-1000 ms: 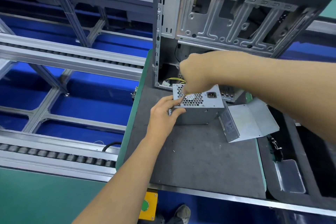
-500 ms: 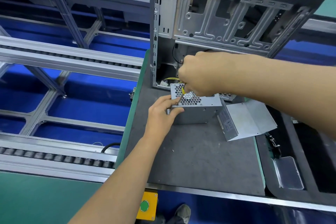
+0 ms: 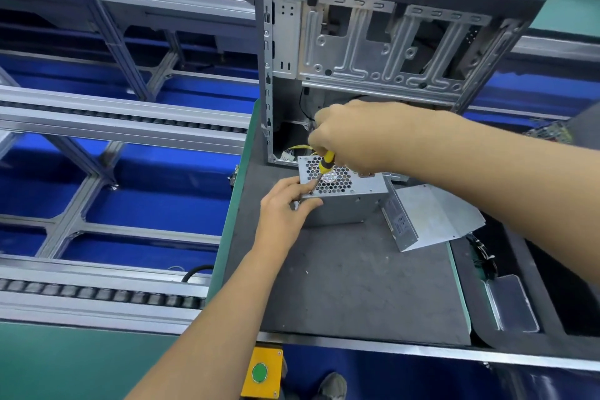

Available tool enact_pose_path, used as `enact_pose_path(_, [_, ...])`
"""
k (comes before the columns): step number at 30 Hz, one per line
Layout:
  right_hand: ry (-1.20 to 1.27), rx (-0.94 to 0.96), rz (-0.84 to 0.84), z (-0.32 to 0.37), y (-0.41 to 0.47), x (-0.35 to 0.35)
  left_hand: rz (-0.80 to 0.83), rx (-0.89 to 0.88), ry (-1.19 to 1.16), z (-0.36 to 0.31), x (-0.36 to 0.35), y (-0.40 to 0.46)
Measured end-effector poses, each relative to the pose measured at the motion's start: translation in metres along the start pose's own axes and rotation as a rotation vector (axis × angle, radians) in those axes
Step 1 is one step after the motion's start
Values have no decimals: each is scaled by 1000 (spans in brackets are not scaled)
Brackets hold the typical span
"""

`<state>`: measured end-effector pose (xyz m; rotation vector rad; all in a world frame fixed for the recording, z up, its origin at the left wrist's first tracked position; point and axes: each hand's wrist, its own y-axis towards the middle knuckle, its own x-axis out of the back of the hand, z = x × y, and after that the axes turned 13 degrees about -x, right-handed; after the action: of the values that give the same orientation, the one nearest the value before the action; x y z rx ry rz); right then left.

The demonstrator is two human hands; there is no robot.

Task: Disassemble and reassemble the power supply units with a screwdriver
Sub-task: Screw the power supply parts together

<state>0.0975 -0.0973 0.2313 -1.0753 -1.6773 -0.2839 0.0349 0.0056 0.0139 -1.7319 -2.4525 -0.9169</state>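
Observation:
A grey metal power supply unit (image 3: 354, 201) with a honeycomb vent stands on the dark mat (image 3: 357, 286), in front of an open computer case (image 3: 373, 52). My left hand (image 3: 285, 204) grips the unit's left corner, thumb and fingers curled round its edge. My right hand (image 3: 350, 136) holds a yellow-handled screwdriver (image 3: 323, 166) above the unit, with the tip down at the upper left corner by my left fingers. A loose bent metal cover (image 3: 431, 217) lies just to the unit's right.
Yellow wires (image 3: 298, 149) show inside the case bottom. A roller conveyor frame (image 3: 107, 127) runs along the left. A black tray with a clear lidded box (image 3: 509, 305) sits at the right. A yellow box with a green button (image 3: 259, 372) hangs below the table's front edge.
My right hand has lifted a little and tilted, so the yellow screwdriver handle now shows, tip set at the unit's top left corner. My left hand keeps its hold.

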Motion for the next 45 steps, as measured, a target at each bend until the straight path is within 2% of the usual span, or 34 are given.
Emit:
enact_pose_path(4, [-53,84,-108,6,-2,3,11,2,6,0,1,2])
enact_pose_path(9, [141,-134,-111,23,4,-3,48,-3,5,3,1,1])
enact_pose_path(13, [283,-335,12,21,9,-7,91,-48,45,5,4,0])
enact_pose_path(17, [283,-188,109,11,-1,-7,139,-31,46,6,9,9])
enact_pose_path(20, [140,-96,-15,4,-5,-5,169,-71,76,9,11,11])
enact_pose_path(23, [44,-82,-109,4,-6,-1,180,-91,94,11,12,13])
enact_pose_path(27, [89,-118,-82,1,0,-8,201,-107,51,11,13,17])
enact_pose_path(30, [156,-160,2,-4,0,-17,228,-87,41,10,14,21])
enact_pose_path(34, [358,-225,83,-23,-14,-38,276,-74,116,3,21,25])
enact_pose_path(38, [846,-388,101,-59,-48,-94,495,-131,316,-9,23,46])
enact_pose_path(42, [1368,-495,190,-56,-92,-177,697,-356,607,-20,6,62])
enact_pose_path(45, [1498,-564,284,-37,-118,-237,804,-437,751,-25,-18,70])
